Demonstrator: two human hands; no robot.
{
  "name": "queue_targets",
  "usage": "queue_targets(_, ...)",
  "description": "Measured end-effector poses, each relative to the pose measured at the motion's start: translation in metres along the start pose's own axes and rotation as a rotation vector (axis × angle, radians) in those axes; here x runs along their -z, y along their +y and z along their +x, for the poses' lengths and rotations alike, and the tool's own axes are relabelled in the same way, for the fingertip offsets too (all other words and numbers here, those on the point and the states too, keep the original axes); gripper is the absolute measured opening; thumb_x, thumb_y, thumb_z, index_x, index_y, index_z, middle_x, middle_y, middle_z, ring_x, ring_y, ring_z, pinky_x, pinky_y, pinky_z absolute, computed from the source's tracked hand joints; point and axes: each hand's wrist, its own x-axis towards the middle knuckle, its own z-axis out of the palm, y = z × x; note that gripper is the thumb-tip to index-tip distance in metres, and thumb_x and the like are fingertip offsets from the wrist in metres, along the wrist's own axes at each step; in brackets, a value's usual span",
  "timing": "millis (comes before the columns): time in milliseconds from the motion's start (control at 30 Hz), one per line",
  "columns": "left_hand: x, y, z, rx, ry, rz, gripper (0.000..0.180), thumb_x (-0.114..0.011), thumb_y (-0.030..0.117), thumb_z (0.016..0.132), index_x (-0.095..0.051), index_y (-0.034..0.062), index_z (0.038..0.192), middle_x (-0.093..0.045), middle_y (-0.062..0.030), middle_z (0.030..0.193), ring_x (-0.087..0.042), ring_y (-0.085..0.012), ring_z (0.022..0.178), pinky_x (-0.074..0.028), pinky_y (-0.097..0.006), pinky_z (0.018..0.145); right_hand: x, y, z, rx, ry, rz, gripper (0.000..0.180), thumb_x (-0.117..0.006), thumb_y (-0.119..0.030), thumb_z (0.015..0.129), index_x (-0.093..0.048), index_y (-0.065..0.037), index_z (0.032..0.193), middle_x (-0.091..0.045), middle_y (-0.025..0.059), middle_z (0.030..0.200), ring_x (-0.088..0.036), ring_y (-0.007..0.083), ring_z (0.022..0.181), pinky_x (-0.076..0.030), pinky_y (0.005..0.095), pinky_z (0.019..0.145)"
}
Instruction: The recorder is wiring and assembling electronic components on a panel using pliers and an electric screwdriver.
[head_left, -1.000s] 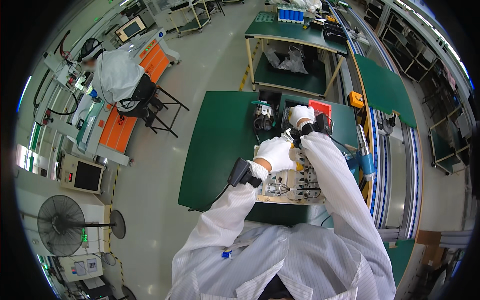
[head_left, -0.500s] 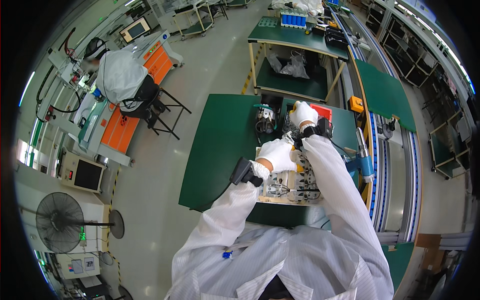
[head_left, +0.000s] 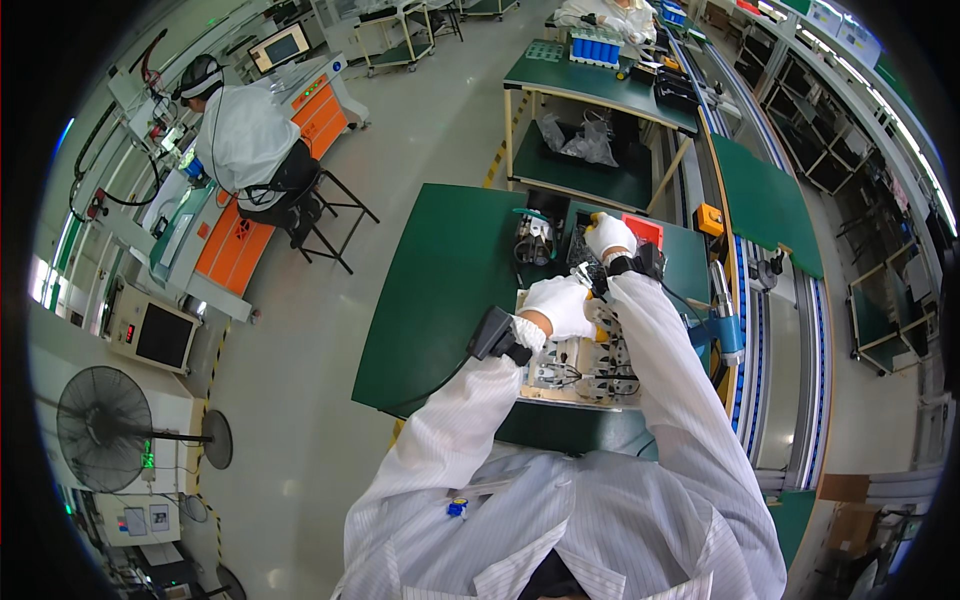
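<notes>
Both of my hands wear white gloves with yellow fingertips. My left hand (head_left: 560, 306) is closed over the far left part of a shallow pale tray (head_left: 575, 402). A small silver metal piece (head_left: 584, 272) juts out past its fingers; what the fingers grip is hidden. White fittings and thin dark wires (head_left: 572, 374) lie in the tray. My right hand (head_left: 610, 236) is farther off, curled at a dark bin of small parts (head_left: 578, 246), beside a red bin (head_left: 645, 230). Its fingers are partly hidden, and anything in them is too small to name.
A black bin of tools (head_left: 537, 238) stands on the green table (head_left: 440, 285). At the right edge rests a blue-and-silver power tool (head_left: 728, 330), near a conveyor rail (head_left: 755, 370). A seated person (head_left: 245, 140) works far left. A fan (head_left: 105, 430) stands lower left.
The whole view has shifted slightly. My right hand stays at the dark bin and my left hand over the tray, both nearly still.
</notes>
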Motion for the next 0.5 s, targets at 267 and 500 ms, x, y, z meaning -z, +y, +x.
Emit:
queue_targets(267,0.001,-0.003,0.003,0.070,-0.064,0.004,0.065,-0.082,0.050,0.066,-0.071,0.0096,0.116,-0.071,-0.0188,0.115,-0.069,-0.0374,0.103,-0.056,-0.046,0.090,0.078,-0.044,-0.029,0.200,0.235,0.043,0.031,-0.065,-0.021,0.091,-0.064,-0.012,0.120,-0.072,0.0240,0.095,-0.071,0.0425,0.088,-0.058,0.0493,0.074)
queue_targets(500,-0.011,-0.005,0.011,-0.021,0.070,0.030,0.049,-0.078,0.051,0.066,-0.079,0.0120,0.096,-0.076,-0.0156,0.099,-0.073,-0.0332,0.094,-0.059,-0.043,0.083,0.119,-0.006,-0.161,0.165,0.046,0.724,0.023,-0.067,0.003,0.089,-0.061,-0.003,0.110,-0.075,0.0157,0.097,-0.076,0.0264,0.083,-0.058,0.0331,0.069)
